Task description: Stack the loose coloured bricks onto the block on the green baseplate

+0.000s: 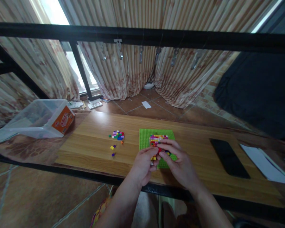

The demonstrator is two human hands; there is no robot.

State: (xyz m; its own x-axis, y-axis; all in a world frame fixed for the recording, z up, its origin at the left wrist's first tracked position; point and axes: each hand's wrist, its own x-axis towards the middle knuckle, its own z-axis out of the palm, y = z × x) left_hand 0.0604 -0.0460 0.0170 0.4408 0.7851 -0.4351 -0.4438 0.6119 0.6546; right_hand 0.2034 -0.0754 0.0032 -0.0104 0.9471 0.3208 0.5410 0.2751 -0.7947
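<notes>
My left hand (144, 164) and my right hand (179, 160) meet over the near half of a green studded baseplate (144, 134). Between their fingertips shows a red toy brick (159, 150), which both hands pinch. Behind the fingers, a many-coloured block of toy bricks (158, 137) stands on the plate, its near part mostly covered by my hands. Yellow bricks (153, 157) peek out beside my left fingers; whether they are held or part of the block, I cannot tell. To the left lies a cluster of mixed bricks (118, 135) on the wooden tabletop (90, 145).
Several loose bricks (112, 147) lie left of the baseplate. A dark flat slab (229, 158) and white papers (266, 163) are at the right. A clear plastic bin (38, 118) with an orange label stands far left. A black bar (142, 37) crosses beyond the table, before curtains (123, 76).
</notes>
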